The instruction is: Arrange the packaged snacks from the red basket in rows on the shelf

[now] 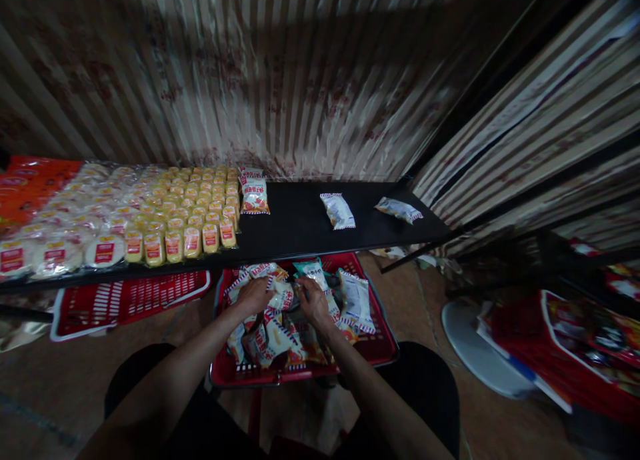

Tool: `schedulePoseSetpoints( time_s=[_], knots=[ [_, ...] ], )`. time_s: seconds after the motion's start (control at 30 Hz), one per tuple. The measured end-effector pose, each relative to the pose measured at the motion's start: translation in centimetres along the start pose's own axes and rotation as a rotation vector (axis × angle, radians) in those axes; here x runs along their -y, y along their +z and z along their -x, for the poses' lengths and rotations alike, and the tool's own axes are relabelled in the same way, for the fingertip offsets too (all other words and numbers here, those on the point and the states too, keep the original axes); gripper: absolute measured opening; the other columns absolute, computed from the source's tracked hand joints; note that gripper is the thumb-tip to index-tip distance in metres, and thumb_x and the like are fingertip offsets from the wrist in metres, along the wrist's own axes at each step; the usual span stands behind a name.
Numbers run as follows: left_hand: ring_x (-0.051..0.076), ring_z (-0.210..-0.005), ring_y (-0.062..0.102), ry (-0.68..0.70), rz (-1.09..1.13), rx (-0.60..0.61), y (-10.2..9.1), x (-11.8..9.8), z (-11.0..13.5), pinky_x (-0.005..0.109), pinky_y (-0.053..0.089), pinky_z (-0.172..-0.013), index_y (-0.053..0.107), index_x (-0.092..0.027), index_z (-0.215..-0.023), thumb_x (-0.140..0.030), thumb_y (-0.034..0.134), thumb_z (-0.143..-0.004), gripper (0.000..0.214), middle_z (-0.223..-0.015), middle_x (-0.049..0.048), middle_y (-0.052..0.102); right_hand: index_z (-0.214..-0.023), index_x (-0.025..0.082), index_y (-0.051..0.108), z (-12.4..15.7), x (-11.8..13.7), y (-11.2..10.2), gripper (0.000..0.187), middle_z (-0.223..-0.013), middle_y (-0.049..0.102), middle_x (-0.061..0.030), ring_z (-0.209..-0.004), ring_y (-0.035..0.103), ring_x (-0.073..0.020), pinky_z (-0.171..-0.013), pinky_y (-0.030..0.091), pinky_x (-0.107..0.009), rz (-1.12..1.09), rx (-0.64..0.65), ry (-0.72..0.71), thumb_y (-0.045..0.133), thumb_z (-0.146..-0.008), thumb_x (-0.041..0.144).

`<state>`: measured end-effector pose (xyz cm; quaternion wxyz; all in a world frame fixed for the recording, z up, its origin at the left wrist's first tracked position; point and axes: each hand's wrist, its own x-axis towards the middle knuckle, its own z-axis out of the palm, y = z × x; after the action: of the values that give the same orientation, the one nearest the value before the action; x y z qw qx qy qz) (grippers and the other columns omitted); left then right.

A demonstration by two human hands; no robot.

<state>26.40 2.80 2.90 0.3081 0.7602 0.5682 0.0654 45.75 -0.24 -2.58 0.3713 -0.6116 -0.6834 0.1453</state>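
My left hand (256,295) is over a red shopping basket (383,343) in front of my knees. Its fingers are closed on the edge of a snack bag (283,297) with a striped border. To the right, my right hand (313,301) curls its fingers near that bag's other side; what they pinch is too dim to make out. A snack bag with a green top (313,270) lies just beyond it. Against the basket's right wall leans a silvery snack bag (356,300), back side up. Several more striped bags (275,340) fill the basket below my hands.
The black table (295,230) carries rows of yellow wrapped cakes (193,242), round white wrapped cakes (104,250), orange packs (30,187) and snack bags (255,195), (339,211). Another red basket (130,300) is under it. A filled red basket (545,353) stands right.
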Motion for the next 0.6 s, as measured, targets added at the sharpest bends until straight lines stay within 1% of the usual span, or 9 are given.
schedulePoseSetpoints(
  time_s=[0.1, 0.2, 0.27, 0.33, 0.4, 0.47, 0.53, 0.6],
  knots=[
    [0.023, -0.093, 0.064, 0.052, 0.023, -0.034, -0.5, -0.1, -0.4, 0.030, 0.044, -0.077, 0.060, -0.019, -0.094, -0.026, 0.047, -0.083, 0.019, -0.097, 0.0112, 0.069, -0.097, 0.019, 0.066, -0.1, 0.3, -0.5, 0.028, -0.100, 0.067, -0.0104, -0.097, 0.061, -0.0227, -0.089, 0.049, -0.042, -0.014, -0.031, 0.027, 0.044, -0.081, 0.022],
    [0.019, -0.090, 0.062, 0.119, 0.057, -0.083, -1.7, -0.4, -0.8, 0.027, 0.042, -0.076, 0.059, -0.021, -0.092, -0.026, 0.041, -0.087, 0.019, -0.095, 0.0068, 0.067, -0.106, 0.018, 0.063, -0.4, 0.7, -1.4, 0.032, -0.109, 0.064, -0.0116, -0.104, 0.057, -0.0242, -0.094, 0.045, -0.046, -0.018, -0.138, 0.085, 0.044, -0.085, 0.031],
    [0.016, -0.082, 0.061, 0.153, 0.106, -0.140, -2.6, -0.7, -1.0, 0.026, 0.041, -0.072, 0.057, -0.021, -0.086, -0.028, 0.037, -0.089, 0.021, -0.087, 0.0035, 0.065, -0.116, 0.016, 0.058, -0.7, 1.1, -2.2, 0.041, -0.118, 0.060, -0.0141, -0.111, 0.054, -0.0260, -0.097, 0.041, -0.048, -0.054, -0.222, 0.166, 0.047, -0.085, 0.041],
    [0.014, -0.071, 0.057, 0.162, 0.178, -0.225, -3.4, -1.2, -1.2, 0.024, 0.038, -0.066, 0.054, -0.021, -0.076, -0.030, 0.035, -0.090, 0.025, -0.074, 0.0003, 0.060, -0.125, 0.014, 0.052, -0.9, 1.7, -3.0, 0.053, -0.123, 0.057, -0.0161, -0.114, 0.053, -0.0265, -0.096, 0.042, -0.047, -0.165, -0.240, 0.276, 0.050, -0.084, 0.048],
    [0.013, -0.064, 0.053, 0.142, 0.245, -0.311, -3.7, -1.9, -1.5, 0.024, 0.035, -0.061, 0.049, -0.021, -0.069, -0.031, 0.035, -0.089, 0.026, -0.066, -0.0020, 0.054, -0.129, 0.015, 0.048, -1.1, 2.5, -3.6, 0.059, -0.121, 0.060, -0.0153, -0.110, 0.057, -0.0251, -0.091, 0.046, -0.042, -0.332, -0.182, 0.384, 0.049, -0.084, 0.053],
    [0.013, -0.061, 0.050, 0.092, 0.286, -0.371, -3.6, -2.6, -1.8, 0.024, 0.032, -0.060, 0.047, -0.021, -0.067, -0.031, 0.036, -0.089, 0.027, -0.062, -0.0029, 0.050, -0.127, 0.017, 0.050, -1.1, 3.4, -3.9, 0.057, -0.113, 0.065, -0.0119, -0.101, 0.061, -0.0231, -0.084, 0.049, -0.037, -0.486, -0.128, 0.458, 0.045, -0.086, 0.056],
    [0.013, -0.060, 0.049, 0.020, 0.333, -0.408, -3.3, -3.2, -2.3, 0.024, 0.031, -0.059, 0.046, -0.021, -0.066, -0.029, 0.036, -0.089, 0.026, -0.060, -0.0032, 0.049, -0.118, 0.018, 0.057, -0.8, 4.2, -4.0, 0.055, -0.103, 0.069, -0.0089, -0.092, 0.063, -0.0220, -0.076, 0.050, -0.033, -0.574, -0.133, 0.491, 0.040, -0.086, 0.060],
    [0.013, -0.060, 0.048, -0.053, 0.386, -0.431, -3.0, -3.7, -2.7, 0.024, 0.030, -0.058, 0.045, -0.021, -0.064, -0.027, 0.037, -0.089, 0.026, -0.059, -0.0031, 0.049, -0.106, 0.019, 0.064, -0.3, 4.7, -3.9, 0.054, -0.093, 0.070, -0.0068, -0.086, 0.063, -0.0215, -0.072, 0.049, -0.031, -0.587, -0.163, 0.497, 0.040, -0.085, 0.062]
  ],
)
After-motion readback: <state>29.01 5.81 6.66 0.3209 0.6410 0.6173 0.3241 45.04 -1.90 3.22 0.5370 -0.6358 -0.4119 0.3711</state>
